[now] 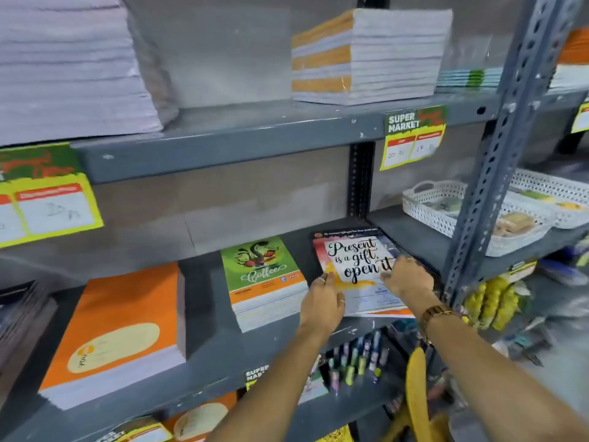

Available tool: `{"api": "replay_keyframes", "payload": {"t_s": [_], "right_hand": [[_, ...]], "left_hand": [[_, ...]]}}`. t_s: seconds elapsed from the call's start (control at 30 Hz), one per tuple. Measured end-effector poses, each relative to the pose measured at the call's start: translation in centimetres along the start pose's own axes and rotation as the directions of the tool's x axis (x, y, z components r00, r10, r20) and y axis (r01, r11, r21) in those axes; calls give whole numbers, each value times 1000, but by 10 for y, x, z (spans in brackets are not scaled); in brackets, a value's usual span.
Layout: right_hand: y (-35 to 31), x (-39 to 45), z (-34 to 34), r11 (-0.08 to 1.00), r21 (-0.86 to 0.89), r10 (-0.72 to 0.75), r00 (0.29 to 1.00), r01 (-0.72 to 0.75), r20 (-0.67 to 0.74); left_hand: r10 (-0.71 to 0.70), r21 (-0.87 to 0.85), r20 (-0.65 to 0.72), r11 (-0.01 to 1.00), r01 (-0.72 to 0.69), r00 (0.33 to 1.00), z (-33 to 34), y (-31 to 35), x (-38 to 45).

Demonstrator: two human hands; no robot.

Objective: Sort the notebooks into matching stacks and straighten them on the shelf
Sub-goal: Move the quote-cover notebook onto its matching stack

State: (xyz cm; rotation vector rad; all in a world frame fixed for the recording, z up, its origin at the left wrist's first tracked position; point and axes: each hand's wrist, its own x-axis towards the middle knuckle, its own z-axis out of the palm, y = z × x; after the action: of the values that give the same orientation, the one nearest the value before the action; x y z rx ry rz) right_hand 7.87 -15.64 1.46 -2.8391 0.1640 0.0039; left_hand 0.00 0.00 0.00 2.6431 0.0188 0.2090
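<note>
Bare hands, left [322,298] and right [406,277], rest flat and open on the "Present" notebook stack [353,253].

Bright, even indoor light; wide-angle bending and blur toward the edges.

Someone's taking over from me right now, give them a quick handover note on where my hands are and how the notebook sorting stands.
Left hand: flat, open, on the left edge of the "Present is a gift" notebook pile.
Right hand: open, pressing on the same pile's right side. Neither hand grips anything.
That pile sits at the right end of the middle shelf, slightly askew, with lower covers sticking out at the front.
Done, by the look of it: the green Coffee stack and the orange stack each hold matching covers and look fairly square.
Left: square up the pile under the hands.
</note>
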Motion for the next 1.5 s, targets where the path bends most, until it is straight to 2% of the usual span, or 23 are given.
{"api": "replay_keyframes", "payload": {"t_s": [0.1,0.23,0.37,0.5,0.63,0.83,1.0,1.1,1.27,1.4,1.5], "right_hand": [[7,7,2,986,34,156,981,-161,111],[13,16,2,975,35,208,962,-217,175],[22,24,4,968,64,228,956,-243,185],[26,29,-3,970,154,165,976,-187,141],[22,30,-12,942,304,139,990,-140,25],[1,23,-29,923,372,134,989,-101,-66],[-41,4,-42,894,447,97,985,-24,-143],[-78,-14,-42,876,477,9,989,63,-148],[-152,-57,-32,868,462,-138,982,182,-126],[-215,-100,-9,852,489,-172,982,187,-78],[-259,-132,9,824,510,-264,964,247,-41]], "left_hand": [[-147,-26,-2,989,147,989,11,13,8],[-364,-187,125,905,383,923,19,19,18],[-450,-237,139,850,471,882,22,20,25],[-495,-278,177,804,525,851,19,22,33],[-504,-312,155,791,526,850,6,26,42],[-480,-419,60,784,458,875,-35,22,48],[-493,-503,37,742,442,869,-72,-6,37],[-520,-520,-18,734,436,854,-97,-39,20],[-592,-521,-144,726,448,793,-149,-102,-22],[-671,-513,-247,703,493,700,-190,-160,-61],[-703,-519,-322,691,503,634,-214,-200,-93]]}}
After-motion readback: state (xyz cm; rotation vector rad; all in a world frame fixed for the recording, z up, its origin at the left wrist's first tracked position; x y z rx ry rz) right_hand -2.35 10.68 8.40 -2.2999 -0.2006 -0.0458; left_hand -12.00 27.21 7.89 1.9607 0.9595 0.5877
